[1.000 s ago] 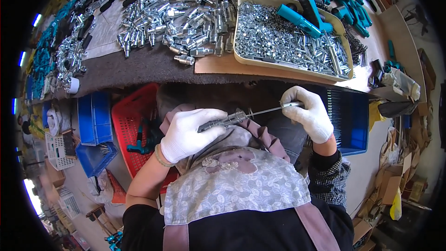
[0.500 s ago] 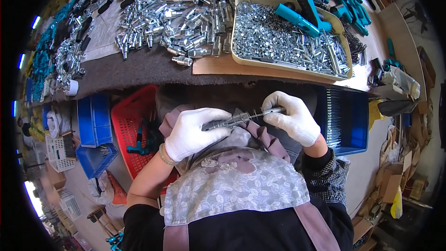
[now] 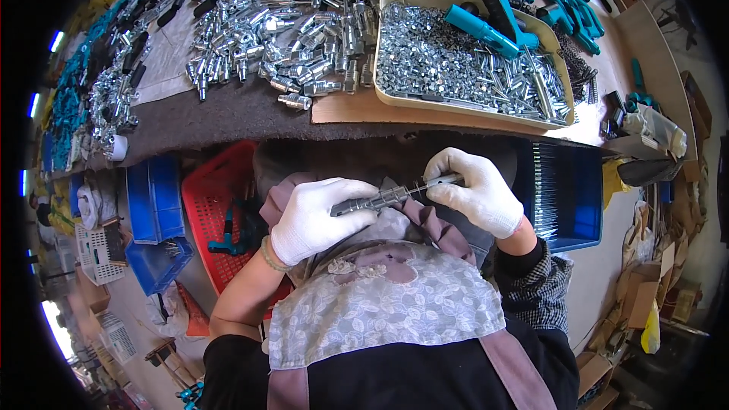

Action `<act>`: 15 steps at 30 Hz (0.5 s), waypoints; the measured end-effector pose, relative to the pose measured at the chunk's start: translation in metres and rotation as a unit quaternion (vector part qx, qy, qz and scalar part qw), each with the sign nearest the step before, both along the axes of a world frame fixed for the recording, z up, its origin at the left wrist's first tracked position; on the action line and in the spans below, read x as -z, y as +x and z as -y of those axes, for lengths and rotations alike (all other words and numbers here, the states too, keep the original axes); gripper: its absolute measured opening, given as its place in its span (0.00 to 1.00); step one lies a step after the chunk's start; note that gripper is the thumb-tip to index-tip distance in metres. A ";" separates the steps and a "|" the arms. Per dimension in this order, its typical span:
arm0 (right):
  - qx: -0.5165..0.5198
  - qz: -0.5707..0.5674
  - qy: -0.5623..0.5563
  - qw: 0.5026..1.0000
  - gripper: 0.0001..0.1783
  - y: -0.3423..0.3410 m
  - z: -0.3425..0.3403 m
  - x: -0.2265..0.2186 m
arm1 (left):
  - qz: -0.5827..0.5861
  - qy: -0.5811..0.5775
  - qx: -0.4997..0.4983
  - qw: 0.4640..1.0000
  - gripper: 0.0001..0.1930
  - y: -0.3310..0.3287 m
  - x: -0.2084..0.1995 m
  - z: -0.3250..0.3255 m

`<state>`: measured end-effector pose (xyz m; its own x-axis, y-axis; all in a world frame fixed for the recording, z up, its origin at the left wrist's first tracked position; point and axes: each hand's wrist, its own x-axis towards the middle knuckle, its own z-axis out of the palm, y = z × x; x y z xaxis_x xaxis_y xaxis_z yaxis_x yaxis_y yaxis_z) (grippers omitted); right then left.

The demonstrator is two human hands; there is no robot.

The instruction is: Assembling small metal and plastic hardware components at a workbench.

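Note:
White knitted gloves cover both of my hands, held over my lap below the bench edge. My left hand [image 3: 319,211] is closed around a stepped silver metal rod-like fitting [image 3: 389,198], which points up to the right. Fingers and thumb of my right hand [image 3: 482,191] pinch a short silver metal tube [image 3: 446,180]. Between the two parts runs a thin metal piece with what looks like a small coil, too fine to make out. Both parts lie nearly in line. A floral apron [image 3: 387,296] covers my lap just below them.
On the bench ahead, a cream tray [image 3: 471,120] holds small metal pieces, pins and a teal-and-black tool. Left of it lies a heap of silver fittings [image 3: 304,38]. Below the bench stand a red basket [image 3: 199,205], blue bins [image 3: 152,197] and a dark blue crate [image 3: 581,197] of thin rods.
Very little differs. The whole view has shifted slightly, and my right hand with the tube sits a touch further left. Both grips stay the same.

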<state>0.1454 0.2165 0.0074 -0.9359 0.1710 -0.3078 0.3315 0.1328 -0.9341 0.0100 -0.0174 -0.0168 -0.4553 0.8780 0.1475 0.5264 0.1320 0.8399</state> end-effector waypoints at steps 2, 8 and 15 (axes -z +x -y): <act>0.005 -0.002 -0.006 1.000 0.09 0.001 0.001 0.002 | -0.003 0.001 -0.004 1.000 0.16 0.000 0.001 0.000; 0.005 0.011 -0.015 1.000 0.10 0.001 -0.001 0.000 | -0.004 0.012 0.004 1.000 0.15 -0.001 0.003 -0.002; 0.004 0.013 -0.001 1.000 0.10 0.002 0.000 0.000 | -0.006 0.005 0.008 1.000 0.16 0.001 0.001 0.000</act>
<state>0.1475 0.2167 0.0077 -0.9263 0.1770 -0.3327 0.3568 0.1278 -0.9254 0.0106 -0.0178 -0.0180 -0.4402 0.8832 0.1616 0.5377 0.1151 0.8352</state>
